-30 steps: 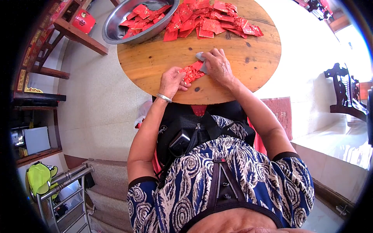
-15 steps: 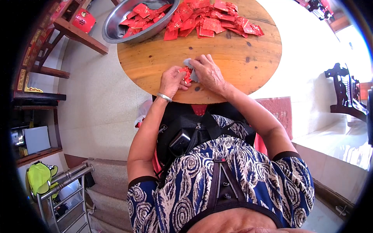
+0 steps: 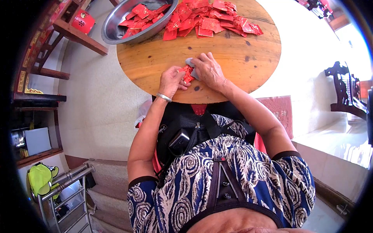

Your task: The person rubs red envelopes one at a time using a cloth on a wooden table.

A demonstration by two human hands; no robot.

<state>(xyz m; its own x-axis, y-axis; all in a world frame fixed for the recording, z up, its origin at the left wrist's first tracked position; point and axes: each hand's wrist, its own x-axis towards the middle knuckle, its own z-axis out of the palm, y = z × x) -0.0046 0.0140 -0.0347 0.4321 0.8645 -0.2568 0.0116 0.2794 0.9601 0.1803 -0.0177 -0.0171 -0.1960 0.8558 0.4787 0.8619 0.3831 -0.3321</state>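
Close to the near edge of the round wooden table, my left hand pinches a crumpled red packet with gold print. My right hand is against the packet's right side, its fingers closed on a light grey piece, perhaps cloth or foil; its kind is unclear. Part of this grey piece also shows below the fingers, next to the red packet. Both hands are nearly touching each other. A silver bangle circles my left wrist.
Beyond my hands lies a pile of flat red packets. A metal basin with more red packets stands at the table's far left. Wooden furniture is at the left, a metal railing beside steps at lower left, and a dark carved chair at right.
Both hands keep nearly the same place and grip. The view has shifted very slightly; the packet and grey piece look almost the same.
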